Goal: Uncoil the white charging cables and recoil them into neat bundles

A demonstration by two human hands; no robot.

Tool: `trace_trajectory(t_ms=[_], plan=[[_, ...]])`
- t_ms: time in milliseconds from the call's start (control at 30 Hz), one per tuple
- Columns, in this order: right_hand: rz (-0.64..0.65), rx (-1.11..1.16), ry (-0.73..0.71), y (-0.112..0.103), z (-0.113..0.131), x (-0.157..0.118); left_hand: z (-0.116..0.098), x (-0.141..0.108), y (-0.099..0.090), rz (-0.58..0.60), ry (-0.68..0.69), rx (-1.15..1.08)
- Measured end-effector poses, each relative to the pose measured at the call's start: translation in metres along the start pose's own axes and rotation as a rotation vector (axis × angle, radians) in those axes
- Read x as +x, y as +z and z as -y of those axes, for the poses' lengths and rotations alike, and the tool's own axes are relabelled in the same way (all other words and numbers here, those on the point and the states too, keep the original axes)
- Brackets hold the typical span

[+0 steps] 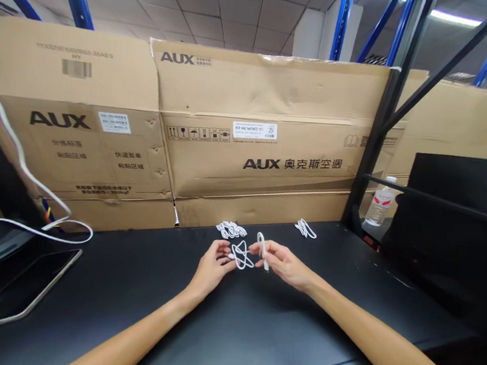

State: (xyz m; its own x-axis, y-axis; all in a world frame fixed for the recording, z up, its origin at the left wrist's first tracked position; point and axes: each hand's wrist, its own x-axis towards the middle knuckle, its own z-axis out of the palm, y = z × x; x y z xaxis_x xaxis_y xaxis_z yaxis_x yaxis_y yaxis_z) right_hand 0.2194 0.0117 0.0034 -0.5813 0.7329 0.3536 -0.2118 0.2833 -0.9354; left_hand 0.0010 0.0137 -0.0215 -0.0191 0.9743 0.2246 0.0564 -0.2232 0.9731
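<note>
A loosely looped white cable (242, 255) is between my two hands, just above the black table. My left hand (214, 265) has its fingers curled at the left side of the loops, gripping the cable. On the other side, my right hand (282, 263) pinches a bent length of the same white cable, with one end pointing down below the fingers. Just beyond my hands lies a bunch of coiled white cables (230, 229). Farther right, near the table's back edge, rests one more folded white cable (305, 228).
Cardboard panels (209, 173) stand along the back of the black table (137, 287). At the left lie a tablet (23, 293) and a long white cord (23, 168). A black rack post (371, 144), a water bottle (381, 204) and a black screen-like panel (455, 239) are at the right.
</note>
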Motion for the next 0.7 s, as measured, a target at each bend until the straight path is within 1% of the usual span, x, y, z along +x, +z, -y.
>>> trace_trajectory(t_ms=[67,133,167,267,333,400,433,533,600,633,700], plan=[[0.071,-0.021,0.021,0.001,0.001,-0.002,-0.001,0.001,-0.001,-0.012,-0.109,-0.05],[0.145,-0.007,0.029,0.005,0.001,-0.003,-0.003,0.001,-0.002,0.038,-0.204,-0.116],[0.175,0.003,0.035,0.008,0.001,-0.004,-0.004,0.001,-0.002,0.073,-0.23,-0.143],[0.224,0.024,0.051,0.015,-0.001,-0.005,-0.008,-0.002,-0.002,0.18,-0.239,-0.145],[0.215,0.032,0.059,0.016,-0.004,-0.004,-0.01,-0.003,0.0,0.223,-0.193,-0.044],[0.152,0.005,0.065,0.014,-0.008,-0.002,-0.011,-0.004,0.001,0.241,-0.076,0.16],[0.095,-0.048,0.069,0.012,-0.01,-0.001,-0.011,-0.005,0.001,0.242,-0.001,0.282],[-0.133,-0.368,0.086,0.004,-0.018,0.002,-0.011,-0.009,0.002,0.283,0.203,0.588],[-0.237,-0.577,0.107,0.001,-0.022,0.001,-0.009,-0.012,0.002,0.303,0.271,0.669],[-0.252,-0.622,0.125,0.0,-0.023,0.001,-0.009,-0.013,0.003,0.307,0.281,0.676],[-0.236,-0.566,0.176,0.002,-0.027,0.0,-0.008,-0.014,0.004,0.307,0.255,0.649]])
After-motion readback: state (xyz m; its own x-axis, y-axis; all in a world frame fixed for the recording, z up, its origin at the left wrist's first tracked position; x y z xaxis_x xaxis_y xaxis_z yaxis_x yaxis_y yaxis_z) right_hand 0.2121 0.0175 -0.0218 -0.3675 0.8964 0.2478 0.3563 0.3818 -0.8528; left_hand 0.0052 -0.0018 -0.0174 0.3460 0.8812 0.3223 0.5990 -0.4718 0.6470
